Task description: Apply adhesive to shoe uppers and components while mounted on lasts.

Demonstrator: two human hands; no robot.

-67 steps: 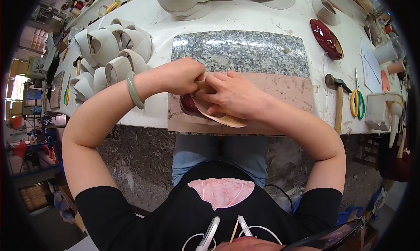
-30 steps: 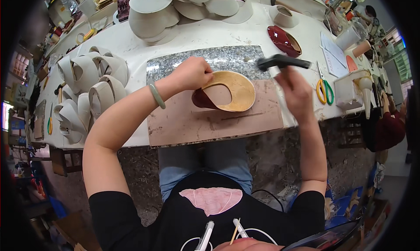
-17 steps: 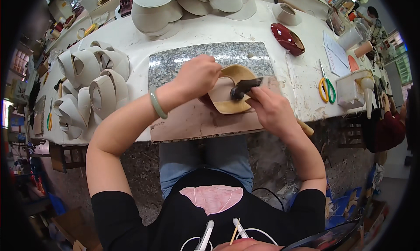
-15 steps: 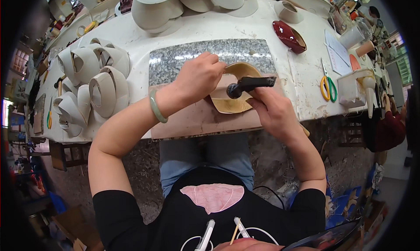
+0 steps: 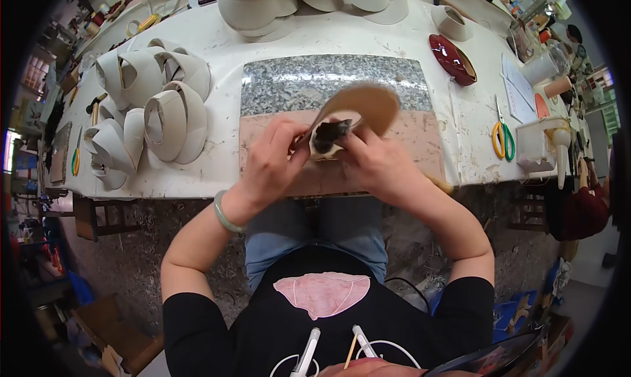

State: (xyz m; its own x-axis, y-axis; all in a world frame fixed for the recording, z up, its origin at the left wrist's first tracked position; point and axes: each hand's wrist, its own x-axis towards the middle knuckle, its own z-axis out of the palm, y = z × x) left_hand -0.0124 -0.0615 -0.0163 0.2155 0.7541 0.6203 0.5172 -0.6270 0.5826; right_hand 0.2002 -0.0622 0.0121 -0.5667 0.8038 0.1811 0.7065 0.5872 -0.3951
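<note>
A curved shoe upper (image 5: 371,104), tan on one side and pale on another part, is tilted up over the work board and slightly blurred. Pinching its left edge, the fingers of my left hand (image 5: 273,157) are closed near the pale part. My right hand (image 5: 381,165) is wrapped round a hammer, its dark head (image 5: 330,135) in front of the upper. The wooden handle end (image 5: 439,184) sticks out beyond that hand. Whether the right fingertips also grip the upper is hard to make out.
Beneath my hands lie a pinkish board (image 5: 414,137) and a speckled stone slab (image 5: 276,78). Cream curved uppers (image 5: 174,124) are heaped at left, more (image 5: 259,9) at the back. At right are a glossy red piece (image 5: 451,58), scissors (image 5: 503,137) and a white container (image 5: 536,147).
The upper has been lifted from lying on the board to a tilted position. My left hand has come down and nearer, onto its edge. The hammer head has swung left.
</note>
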